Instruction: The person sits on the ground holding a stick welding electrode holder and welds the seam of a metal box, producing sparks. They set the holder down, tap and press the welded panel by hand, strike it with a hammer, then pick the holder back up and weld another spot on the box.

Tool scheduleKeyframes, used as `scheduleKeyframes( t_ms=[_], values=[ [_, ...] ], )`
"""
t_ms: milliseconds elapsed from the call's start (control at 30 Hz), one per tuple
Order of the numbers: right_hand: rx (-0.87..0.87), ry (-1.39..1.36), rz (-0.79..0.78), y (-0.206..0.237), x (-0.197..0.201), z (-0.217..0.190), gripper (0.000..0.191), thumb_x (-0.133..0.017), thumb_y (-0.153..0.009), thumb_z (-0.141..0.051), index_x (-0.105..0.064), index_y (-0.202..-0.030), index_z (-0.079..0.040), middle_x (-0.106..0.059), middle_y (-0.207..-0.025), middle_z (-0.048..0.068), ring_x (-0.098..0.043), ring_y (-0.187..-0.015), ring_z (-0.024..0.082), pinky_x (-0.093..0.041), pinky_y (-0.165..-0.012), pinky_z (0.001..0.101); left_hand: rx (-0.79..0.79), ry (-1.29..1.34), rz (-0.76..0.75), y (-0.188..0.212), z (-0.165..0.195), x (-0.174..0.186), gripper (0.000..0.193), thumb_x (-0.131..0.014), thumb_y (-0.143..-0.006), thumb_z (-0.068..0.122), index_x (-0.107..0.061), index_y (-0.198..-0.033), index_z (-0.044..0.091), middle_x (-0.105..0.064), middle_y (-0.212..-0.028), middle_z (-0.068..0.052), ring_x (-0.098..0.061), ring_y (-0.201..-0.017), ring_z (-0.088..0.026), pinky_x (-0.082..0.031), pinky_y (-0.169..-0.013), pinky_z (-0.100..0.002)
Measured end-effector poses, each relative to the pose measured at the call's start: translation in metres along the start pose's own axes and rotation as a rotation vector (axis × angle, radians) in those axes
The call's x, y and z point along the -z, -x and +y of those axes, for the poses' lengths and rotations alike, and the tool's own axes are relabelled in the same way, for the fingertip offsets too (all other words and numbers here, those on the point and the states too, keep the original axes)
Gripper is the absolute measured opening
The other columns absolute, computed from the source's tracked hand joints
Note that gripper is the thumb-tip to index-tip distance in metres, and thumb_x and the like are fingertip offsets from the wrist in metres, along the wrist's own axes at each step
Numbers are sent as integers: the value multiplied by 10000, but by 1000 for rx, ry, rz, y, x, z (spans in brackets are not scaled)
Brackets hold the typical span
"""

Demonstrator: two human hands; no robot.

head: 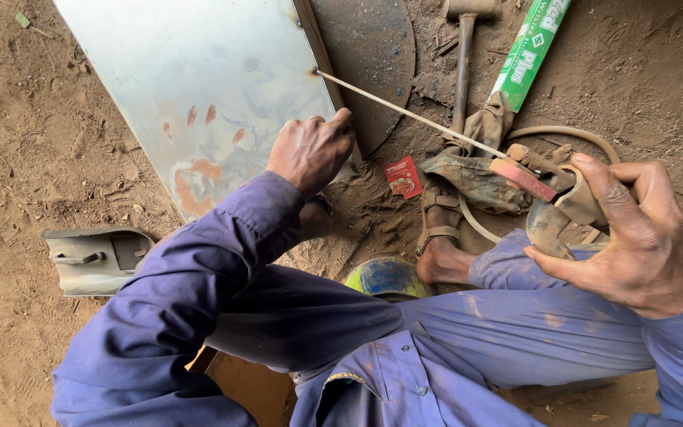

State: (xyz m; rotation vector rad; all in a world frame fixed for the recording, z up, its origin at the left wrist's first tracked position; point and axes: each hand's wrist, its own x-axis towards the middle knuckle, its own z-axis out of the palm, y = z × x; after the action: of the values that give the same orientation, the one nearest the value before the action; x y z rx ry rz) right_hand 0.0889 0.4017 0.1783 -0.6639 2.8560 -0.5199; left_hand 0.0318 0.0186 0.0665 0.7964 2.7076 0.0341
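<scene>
The right hand (642, 237) gripped a worn electrode holder (551, 194), its thin welding rod (405, 111) touching the grey sheet-metal panel's (199, 87) edge. The left hand (310, 150) clasped that panel's lower corner.

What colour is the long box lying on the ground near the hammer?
The long box is green with white lettering, seen in the head view.
</scene>
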Motion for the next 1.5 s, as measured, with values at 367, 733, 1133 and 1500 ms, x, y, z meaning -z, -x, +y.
scheduleKeyframes(
  t_ms=[367, 733, 1133, 1500],
  values=[
    [24, 8, 17, 0, 0, 0, 1137, -971, -528, -391, -527, -1507, -20, -618, -1091, 169, -593, -1060, 295, -568, -763, 382, -5, -7, 7, 0, 0, -1, 193, -540, -986, 154, -708, -981, 57, -622, -1081, -84, -706, -814, -233, -594, -555, -397],
    [53, -10, -6, -1, 0, 3, 1137, -976, -537, -381, -520, -1505, 2, -627, -1053, 152, -587, -986, 276, -565, -758, 401, 13, -30, -100, -3, 0, -4, 205, -524, -1023, 148, -695, -995, 39, -631, -1120, -97, -697, -785, -213, -601, -550, -363],
    [15, -20, -4, -2, -1, -1, 1127, -967, -530, -363, -513, -1504, -24, -591, -1108, 222, -604, -940, 269, -577, -731, 396, -15, -7, -2, -1, -2, -7, 164, -557, -960, 144, -692, -965, 51, -666, -976, -93, -706, -719, -237, -577, -514, -395],
    [69, 44, 71, 3, 0, 5, 1192, -969, -492, -424, -488, -1510, -34, -598, -1138, 265, -595, -1012, 322, -557, -710, 413, 3, -36, 10, -2, -1, -7, 148, -553, -970, 131, -676, -969, 48, -655, -956, -96, -711, -723, -229, -575, -497, -403]
  ],
)
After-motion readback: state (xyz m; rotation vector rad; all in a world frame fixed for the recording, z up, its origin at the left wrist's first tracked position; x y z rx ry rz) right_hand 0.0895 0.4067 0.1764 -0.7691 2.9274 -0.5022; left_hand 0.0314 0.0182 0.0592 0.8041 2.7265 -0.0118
